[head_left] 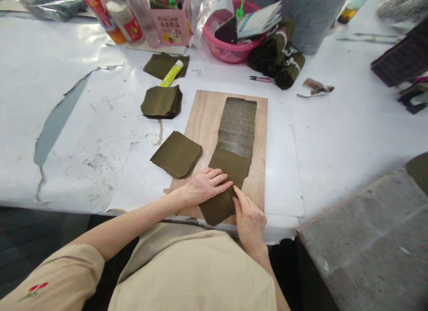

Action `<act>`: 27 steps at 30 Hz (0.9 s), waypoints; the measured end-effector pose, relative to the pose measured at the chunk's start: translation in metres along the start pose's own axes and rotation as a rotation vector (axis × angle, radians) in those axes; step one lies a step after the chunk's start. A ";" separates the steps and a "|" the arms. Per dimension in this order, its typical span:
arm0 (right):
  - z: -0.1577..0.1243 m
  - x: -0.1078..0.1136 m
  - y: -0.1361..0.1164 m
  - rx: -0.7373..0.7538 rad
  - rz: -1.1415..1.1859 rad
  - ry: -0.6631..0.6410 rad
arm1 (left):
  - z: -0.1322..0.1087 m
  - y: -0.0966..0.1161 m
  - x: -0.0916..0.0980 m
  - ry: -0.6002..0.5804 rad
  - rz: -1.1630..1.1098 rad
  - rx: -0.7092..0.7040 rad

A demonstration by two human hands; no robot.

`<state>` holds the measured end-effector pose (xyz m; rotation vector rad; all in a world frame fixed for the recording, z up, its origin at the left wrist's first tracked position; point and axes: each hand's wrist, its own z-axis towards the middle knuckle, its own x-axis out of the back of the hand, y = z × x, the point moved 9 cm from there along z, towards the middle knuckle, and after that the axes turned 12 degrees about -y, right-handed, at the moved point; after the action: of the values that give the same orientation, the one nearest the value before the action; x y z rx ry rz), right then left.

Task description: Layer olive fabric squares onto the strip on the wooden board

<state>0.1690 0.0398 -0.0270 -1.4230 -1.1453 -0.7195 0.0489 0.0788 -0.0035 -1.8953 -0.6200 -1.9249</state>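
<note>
My left hand (207, 184) lies flat with fingers stretched out on an olive-green fabric piece (219, 208) near the front of a wooden board (200, 119). At that piece's right edge, my right hand (250, 213) pinches the cloth between thumb and forefinger. Farther up the board, overlapping olive pieces form a strip (236, 123) whose upper part shows greyish streaks; its lower part is plain. Left of my hands, a small stack of olive fabric pieces (177, 155) partly overlaps the board's edge.
Behind are a thicker fabric stack (160, 101) and a yellow glue stick (172, 73) on more fabric. A pink basin (230, 52), dark rolled bundles (284, 74), thread snips (261, 79) and a pink box (170, 25) stand farther back. A grey padded surface (368, 239) is at right.
</note>
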 end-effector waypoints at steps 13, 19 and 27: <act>-0.003 0.003 -0.002 0.004 -0.058 0.040 | -0.002 -0.001 -0.005 0.001 0.044 0.041; -0.004 0.005 0.003 -0.008 0.063 0.074 | 0.001 0.003 -0.004 -0.023 0.103 -0.013; -0.006 0.003 0.009 -0.078 0.070 0.019 | 0.001 0.005 0.000 -0.008 0.069 -0.040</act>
<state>0.1791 0.0360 -0.0265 -1.5111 -1.0572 -0.7334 0.0528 0.0753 -0.0037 -1.9234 -0.5149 -1.9006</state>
